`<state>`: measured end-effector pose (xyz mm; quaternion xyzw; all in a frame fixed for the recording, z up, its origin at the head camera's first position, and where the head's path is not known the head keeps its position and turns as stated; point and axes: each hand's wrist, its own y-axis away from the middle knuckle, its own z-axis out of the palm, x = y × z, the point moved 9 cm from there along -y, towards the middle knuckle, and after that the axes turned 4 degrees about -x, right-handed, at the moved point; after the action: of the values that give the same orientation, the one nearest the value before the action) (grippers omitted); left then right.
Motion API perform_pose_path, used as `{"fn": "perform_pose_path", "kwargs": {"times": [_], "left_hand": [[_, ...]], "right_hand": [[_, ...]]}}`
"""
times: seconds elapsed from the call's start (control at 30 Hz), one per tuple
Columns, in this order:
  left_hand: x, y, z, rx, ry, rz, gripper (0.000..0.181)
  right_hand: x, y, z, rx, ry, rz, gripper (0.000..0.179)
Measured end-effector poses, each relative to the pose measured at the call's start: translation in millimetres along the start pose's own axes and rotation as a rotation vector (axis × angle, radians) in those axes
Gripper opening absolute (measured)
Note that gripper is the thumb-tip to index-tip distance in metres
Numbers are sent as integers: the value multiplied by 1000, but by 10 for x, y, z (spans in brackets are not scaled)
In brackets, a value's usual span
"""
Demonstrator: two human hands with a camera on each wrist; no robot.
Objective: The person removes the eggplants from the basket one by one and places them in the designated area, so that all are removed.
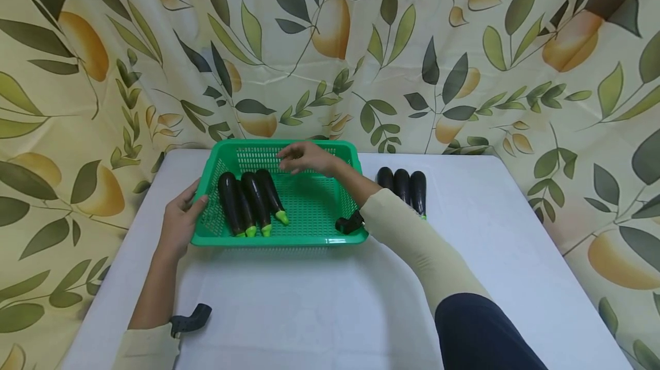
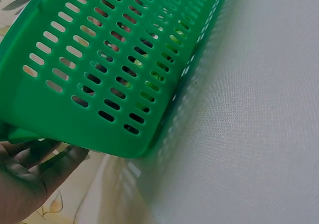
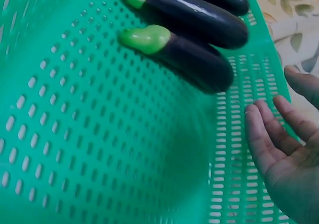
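Fingers (image 3: 264,134) of right hand (image 1: 304,158) spread loose over green slotted plastic basket (image 1: 309,204), left hand (image 1: 180,221) gripping its rim, three dark purple eggplants (image 1: 250,201) inside.

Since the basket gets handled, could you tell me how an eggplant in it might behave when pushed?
The eggplants look rounded and glossy, so one would probably roll sideways and feel slippery. The green basket has walls that should likely stop it.

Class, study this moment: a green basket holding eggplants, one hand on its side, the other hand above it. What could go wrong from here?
1. The left hand holds the green basket by one side only; a careless pull might tip or slide it, rolling the eggplants in the basket together.
2. The right hand hovers open over the basket; drawn back, its sleeve could catch the rim.
3. The three eggplants on the table lie loose and might roll if bumped.
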<state>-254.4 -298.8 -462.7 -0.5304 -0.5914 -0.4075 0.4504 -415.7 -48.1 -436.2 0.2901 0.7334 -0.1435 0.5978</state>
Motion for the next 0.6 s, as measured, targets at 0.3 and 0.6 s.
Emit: {"fn": "perform_pose_path", "kwargs": {"times": [0.3,0.6], "left_hand": [[-9,-3,0,4,4,-13,56],[8,12,1,5,9,-13,56]], "right_hand": [[1,-110,162,-8,46,39,47],[-50,-237,364,-27,141,33,48]]}}
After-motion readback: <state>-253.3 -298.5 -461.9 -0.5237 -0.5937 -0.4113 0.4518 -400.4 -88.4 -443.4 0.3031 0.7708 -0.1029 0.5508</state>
